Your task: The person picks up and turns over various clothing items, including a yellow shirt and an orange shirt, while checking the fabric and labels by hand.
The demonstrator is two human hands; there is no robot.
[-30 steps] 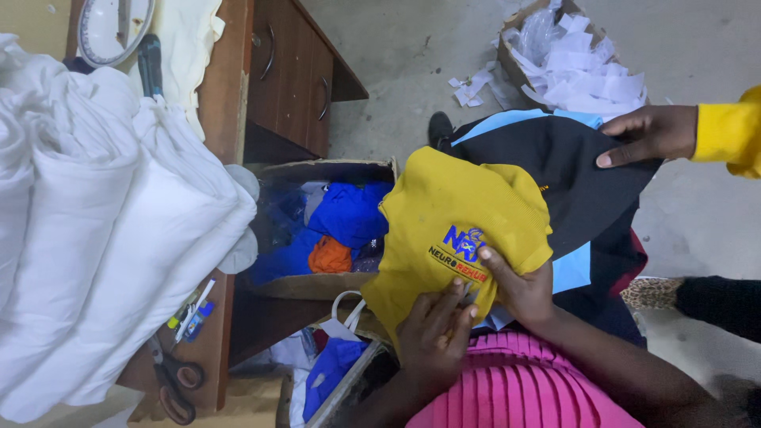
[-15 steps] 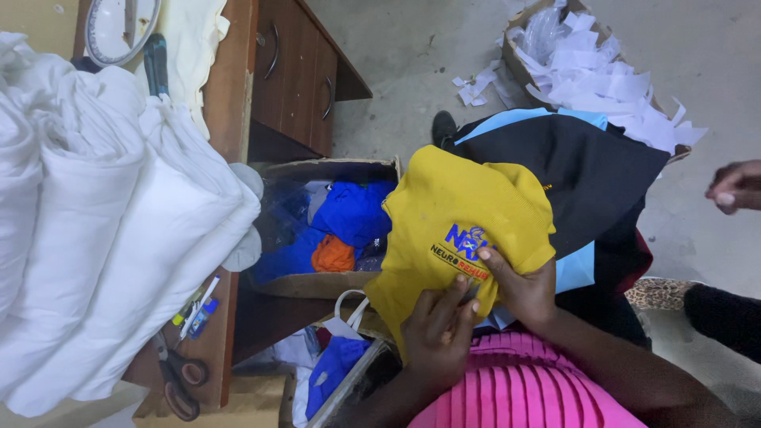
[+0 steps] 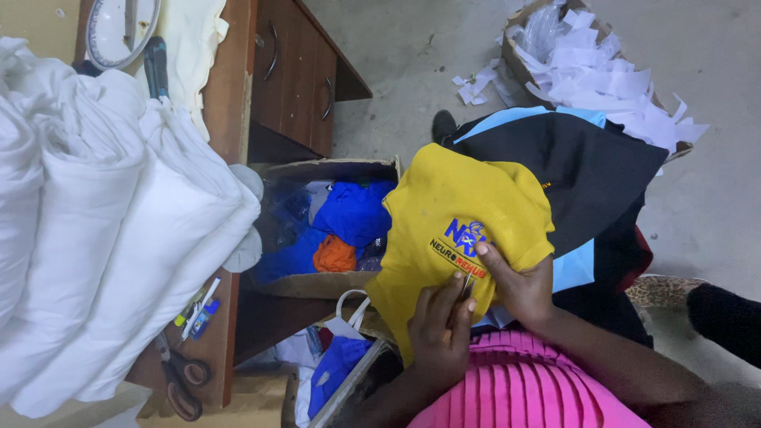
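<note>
A yellow garment point(image 3: 444, 198) with a printed blue and orange logo lies over my lap, above a pink pleated skirt point(image 3: 507, 380). My left hand point(image 3: 440, 329) rests on its lower edge and pinches a thin metal tool point(image 3: 466, 284) against the cloth just under the logo. On the other side of the tool, my right hand point(image 3: 519, 289) grips the garment's edge with the thumb on the logo. A black garment point(image 3: 587, 166) and a light-blue one point(image 3: 575, 265) lie beneath the yellow one.
An open cardboard box point(image 3: 329, 169) with blue and orange cloth stands on the floor by a wooden desk point(image 3: 297, 71). Folded white cloth point(image 3: 103, 238), scissors point(image 3: 182, 384) and pens lie on the desk. A box of white paper scraps point(image 3: 602, 71) stands at the back.
Another person's hand in a yellow sleeve, which touched the black garment at the right, has drawn away and left the view. My hands have stayed on the yellow garment.
</note>
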